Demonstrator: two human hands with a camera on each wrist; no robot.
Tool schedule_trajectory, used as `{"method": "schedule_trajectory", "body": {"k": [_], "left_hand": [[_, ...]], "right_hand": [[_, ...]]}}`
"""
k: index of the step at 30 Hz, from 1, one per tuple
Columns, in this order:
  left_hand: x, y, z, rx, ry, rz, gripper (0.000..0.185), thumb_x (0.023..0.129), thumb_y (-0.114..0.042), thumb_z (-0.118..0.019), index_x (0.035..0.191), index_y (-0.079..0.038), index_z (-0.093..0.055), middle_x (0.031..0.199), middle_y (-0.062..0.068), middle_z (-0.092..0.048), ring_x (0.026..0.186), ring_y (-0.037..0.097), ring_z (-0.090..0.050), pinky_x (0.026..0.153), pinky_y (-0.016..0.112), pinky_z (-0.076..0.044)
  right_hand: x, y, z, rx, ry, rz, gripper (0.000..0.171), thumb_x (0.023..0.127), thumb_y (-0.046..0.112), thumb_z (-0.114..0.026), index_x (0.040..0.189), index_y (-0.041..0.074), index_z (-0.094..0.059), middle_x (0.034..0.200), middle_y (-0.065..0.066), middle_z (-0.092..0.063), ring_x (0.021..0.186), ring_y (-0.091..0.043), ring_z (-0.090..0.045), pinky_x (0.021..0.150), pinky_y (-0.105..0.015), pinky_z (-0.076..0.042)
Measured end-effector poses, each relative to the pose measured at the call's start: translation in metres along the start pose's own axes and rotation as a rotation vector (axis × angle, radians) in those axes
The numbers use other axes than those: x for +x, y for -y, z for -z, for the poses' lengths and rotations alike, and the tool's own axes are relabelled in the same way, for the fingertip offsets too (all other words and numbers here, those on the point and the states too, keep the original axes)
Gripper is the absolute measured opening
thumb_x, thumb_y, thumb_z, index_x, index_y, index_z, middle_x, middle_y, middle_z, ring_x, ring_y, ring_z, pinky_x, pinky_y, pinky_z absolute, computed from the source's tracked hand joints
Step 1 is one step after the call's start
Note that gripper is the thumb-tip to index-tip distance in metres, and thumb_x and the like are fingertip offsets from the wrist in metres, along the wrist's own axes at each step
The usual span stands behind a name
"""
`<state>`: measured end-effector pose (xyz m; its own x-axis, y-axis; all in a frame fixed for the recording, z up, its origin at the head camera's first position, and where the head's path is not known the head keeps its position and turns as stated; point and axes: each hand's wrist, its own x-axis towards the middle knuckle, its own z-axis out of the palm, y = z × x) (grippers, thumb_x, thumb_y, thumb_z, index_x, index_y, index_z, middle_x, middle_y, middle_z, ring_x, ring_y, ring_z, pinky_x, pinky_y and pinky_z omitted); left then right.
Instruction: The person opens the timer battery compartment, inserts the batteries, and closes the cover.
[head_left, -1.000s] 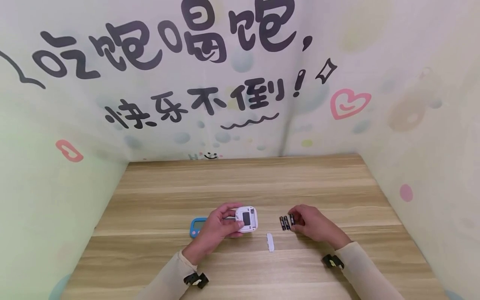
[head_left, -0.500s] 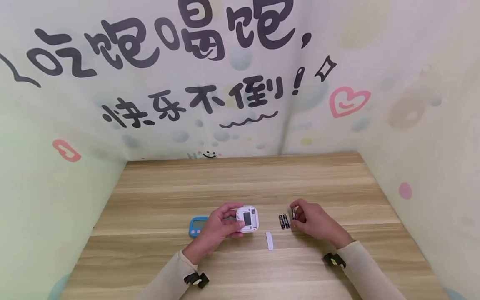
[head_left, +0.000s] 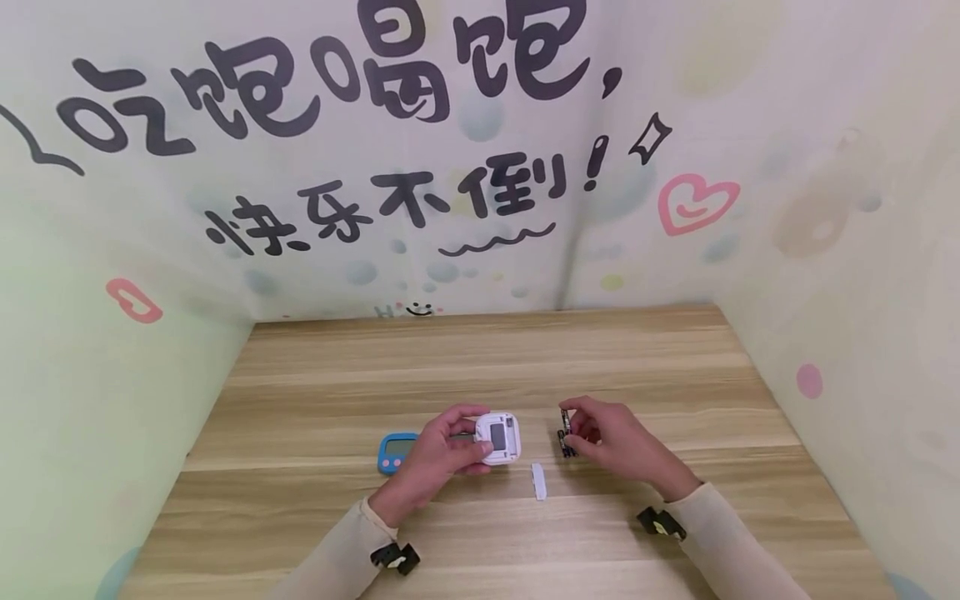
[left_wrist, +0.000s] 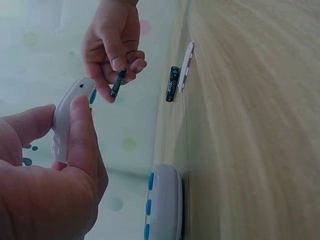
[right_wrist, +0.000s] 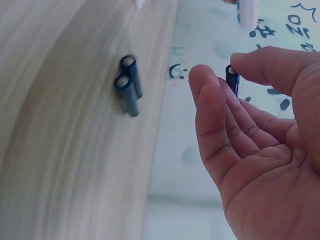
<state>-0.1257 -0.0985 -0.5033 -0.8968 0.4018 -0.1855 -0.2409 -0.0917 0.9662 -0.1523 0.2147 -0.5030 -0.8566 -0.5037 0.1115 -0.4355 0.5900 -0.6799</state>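
Observation:
My left hand grips a small white electronic device with rounded corners, thumb across its near side. Its back faces up, showing a dark rectangle and an uncovered battery slot along the right side. My right hand pinches a small dark battery between thumb and fingertips, raised off the table. Two more batteries lie side by side on the table under that hand, partly hidden by it in the head view. Between the hands lies a narrow white battery cover.
A blue-edged device with a grey screen and pink buttons lies on the wooden table, partly hidden behind my left hand. Printed walls stand along the table's back and sides.
My right hand has picked one battery from the row of three, lifted it and carried it left above the other two. The left hand keeps its hold, hardly moving.

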Motion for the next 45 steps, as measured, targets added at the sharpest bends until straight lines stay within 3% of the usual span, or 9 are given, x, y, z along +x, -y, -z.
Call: {"method": "schedule_trajectory", "body": {"k": [16,22,29,37,45], "left_hand": [[0.007,-0.003,-0.008,0.020,0.014,0.008,0.062,0.087,-0.010,-0.076,0.142,-0.006,-0.047,0.120,0.017,-0.057,0.094,0.023,-0.067,0.082,0.050,-0.060],[0.007,-0.005,-0.012,0.007,0.026,0.000,0.062,0.088,-0.008,-0.075,0.142,-0.005,-0.045,0.120,0.017,-0.057,0.093,0.022,-0.067,0.081,0.047,-0.061],[0.006,-0.005,-0.013,0.005,0.021,-0.010,0.062,0.088,-0.009,-0.075,0.143,-0.006,-0.045,0.121,0.016,-0.058,0.093,0.022,-0.067,0.079,0.044,-0.062],[0.005,-0.006,-0.015,-0.023,0.005,-0.006,0.056,0.089,-0.008,-0.074,0.138,-0.011,-0.049,0.119,0.016,-0.057,0.093,0.023,-0.068,0.079,0.043,-0.062],[0.007,-0.007,-0.014,-0.029,0.015,0.000,0.057,0.088,-0.008,-0.075,0.139,-0.009,-0.049,0.118,0.015,-0.058,0.092,0.022,-0.068,0.079,0.043,-0.062]], "right_hand": [[0.008,0.042,-0.012,0.049,0.004,0.146,0.044,0.094,0.011,-0.068,0.136,0.007,-0.054,0.090,0.008,-0.060,0.076,-0.003,-0.057,0.063,-0.020,-0.055],[0.007,0.052,-0.019,0.081,0.028,0.192,0.041,0.096,0.018,-0.066,0.135,0.009,-0.054,0.086,0.010,-0.058,0.072,-0.003,-0.054,0.060,-0.019,-0.052],[0.006,0.056,-0.025,0.020,0.015,0.293,0.042,0.095,0.017,-0.067,0.135,0.009,-0.055,0.090,0.011,-0.054,0.074,-0.001,-0.049,0.060,-0.016,-0.048],[0.005,0.058,-0.028,-0.017,-0.049,0.270,0.043,0.095,0.024,-0.068,0.134,0.010,-0.060,0.091,0.013,-0.053,0.073,0.000,-0.048,0.058,-0.016,-0.047],[0.006,0.055,-0.027,0.020,-0.114,0.271,0.047,0.089,0.025,-0.076,0.132,0.013,-0.061,0.093,0.006,-0.056,0.069,-0.004,-0.052,0.053,-0.018,-0.050]]}}
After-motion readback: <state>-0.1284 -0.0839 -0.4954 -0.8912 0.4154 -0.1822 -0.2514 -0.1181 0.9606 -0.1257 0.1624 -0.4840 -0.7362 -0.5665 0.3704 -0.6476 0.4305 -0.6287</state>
